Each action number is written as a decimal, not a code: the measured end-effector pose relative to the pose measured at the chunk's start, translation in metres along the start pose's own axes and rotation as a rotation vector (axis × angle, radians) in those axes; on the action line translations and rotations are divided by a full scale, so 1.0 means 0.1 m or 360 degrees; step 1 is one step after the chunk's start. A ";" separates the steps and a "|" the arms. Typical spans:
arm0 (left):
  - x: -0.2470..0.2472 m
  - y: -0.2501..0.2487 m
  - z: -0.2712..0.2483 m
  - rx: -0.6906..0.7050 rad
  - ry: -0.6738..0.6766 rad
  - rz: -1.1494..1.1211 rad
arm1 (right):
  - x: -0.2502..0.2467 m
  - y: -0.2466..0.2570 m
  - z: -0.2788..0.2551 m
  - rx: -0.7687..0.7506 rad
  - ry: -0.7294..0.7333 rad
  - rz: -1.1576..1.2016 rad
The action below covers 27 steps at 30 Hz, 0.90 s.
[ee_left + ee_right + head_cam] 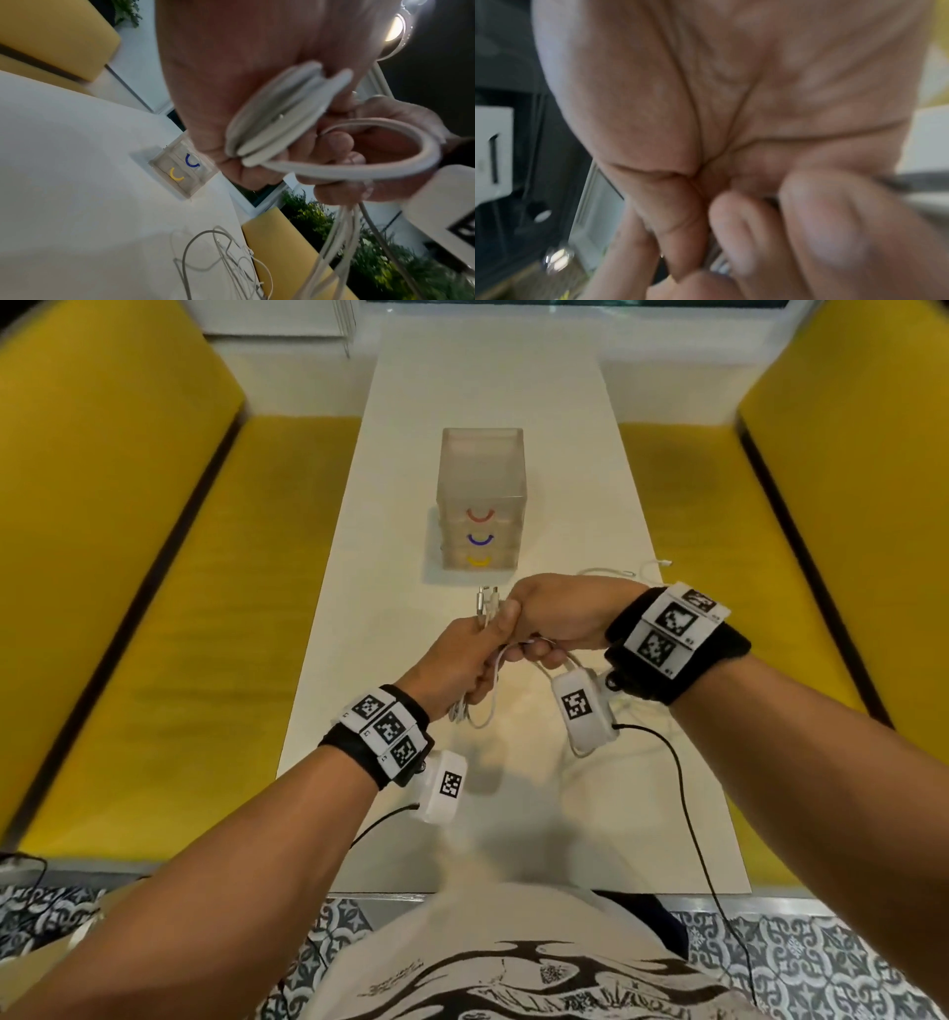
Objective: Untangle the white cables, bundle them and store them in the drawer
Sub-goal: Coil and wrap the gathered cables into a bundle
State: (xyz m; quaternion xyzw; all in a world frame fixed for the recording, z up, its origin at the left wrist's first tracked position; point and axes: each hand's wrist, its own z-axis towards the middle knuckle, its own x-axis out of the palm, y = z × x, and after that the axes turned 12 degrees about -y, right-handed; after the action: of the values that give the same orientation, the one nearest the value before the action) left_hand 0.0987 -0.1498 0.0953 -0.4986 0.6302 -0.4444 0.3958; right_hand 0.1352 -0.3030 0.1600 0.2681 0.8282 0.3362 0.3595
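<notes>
Left hand: the left hand (pixel 457 654) was closed around a folded bundle of white cable (pixel 277 113), plug ends poking out toward 12 o'clock.
Right hand: the right hand (pixel 560 613) was curled, pinching a loop of the same cable (pixel 544 642) against the bundle, touching the left hand.
Remaining cables: a loose tangle of white cables (pixel 226 261) lay on the table (pixel 590 788) at about 2 o'clock from the hands.
Drawer unit: the translucent drawer unit (pixel 481 500) stood at 12 o'clock, all three drawers apparently shut.
Progress: judged roughly a third done; one cable was nearly bundled, the others were not yet untangled, nothing stored.
</notes>
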 end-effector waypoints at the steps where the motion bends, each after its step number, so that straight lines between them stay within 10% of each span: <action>1: -0.01 0.00 0.00 0.0041 0.0057 0.0007 | -0.02 -0.01 -0.01 0.0012 0.0015 0.0131; 12: -0.14 -0.04 0.06 0.0137 0.0519 0.0777 | 0.06 -0.17 -0.01 -0.0020 -0.0072 0.0066; 27: -0.43 -0.02 0.10 -0.0235 0.0349 0.0308 | -0.30 -0.28 -0.19 0.0079 -0.0202 -0.0092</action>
State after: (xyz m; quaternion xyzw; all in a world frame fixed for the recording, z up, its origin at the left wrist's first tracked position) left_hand 0.1170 -0.1098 0.0971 -0.4120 0.7457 -0.4084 0.3278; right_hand 0.1331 -0.3487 0.1610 0.2737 0.8191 0.2876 0.4141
